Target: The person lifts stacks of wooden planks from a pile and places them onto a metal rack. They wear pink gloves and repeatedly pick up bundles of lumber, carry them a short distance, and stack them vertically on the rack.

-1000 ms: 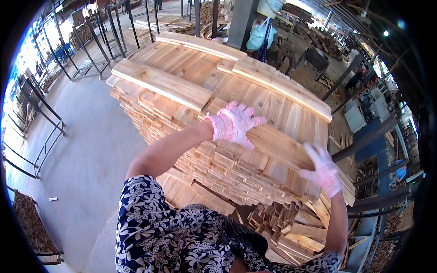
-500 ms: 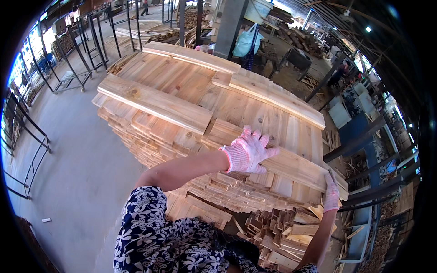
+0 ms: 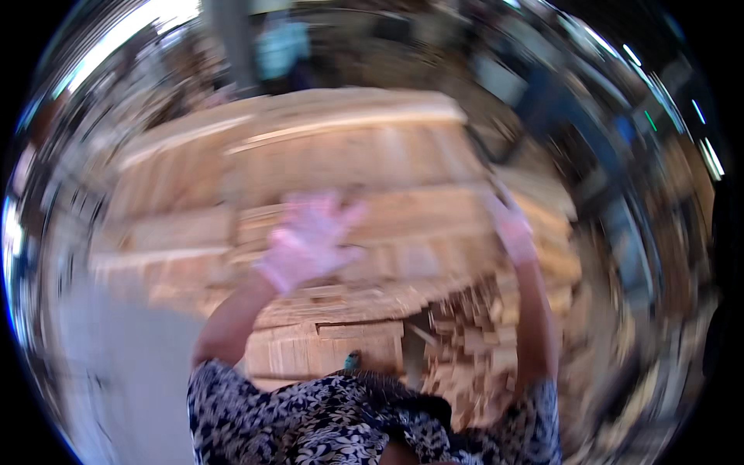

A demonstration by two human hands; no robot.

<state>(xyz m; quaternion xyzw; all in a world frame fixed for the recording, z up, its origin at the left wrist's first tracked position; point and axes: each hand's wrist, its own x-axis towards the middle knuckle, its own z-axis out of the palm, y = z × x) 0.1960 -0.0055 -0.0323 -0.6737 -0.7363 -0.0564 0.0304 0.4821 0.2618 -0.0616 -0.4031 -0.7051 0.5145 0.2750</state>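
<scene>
A broad stack of light wooden boards [image 3: 325, 167] lies in front of me, with loose planks on its top. My left hand [image 3: 310, 236], in a pinkish-white knitted glove, is over the near plank [image 3: 418, 213] with its fingers spread. Motion blur hides whether the palm presses on the wood. At that plank's right end is my right hand [image 3: 513, 225], gloved alike, its fingers stretched along the end. Another loose plank [image 3: 349, 124] runs along the far edge of the stack. A shorter plank [image 3: 167, 232] lies to the left.
Cut wood pieces [image 3: 473, 353] are heaped below the stack at the near right. Boards [image 3: 287, 353] lie low by my body. Grey floor [image 3: 132, 372] is at the left. Behind the stack stand a post [image 3: 231, 46] and a light-blue bag [image 3: 280, 50]; blurred machinery is at the right.
The view has swung, so the stack now looks more level and farther left, and the picture is blurred. Both hands remain about the same near plank, the left with fingers spread.
</scene>
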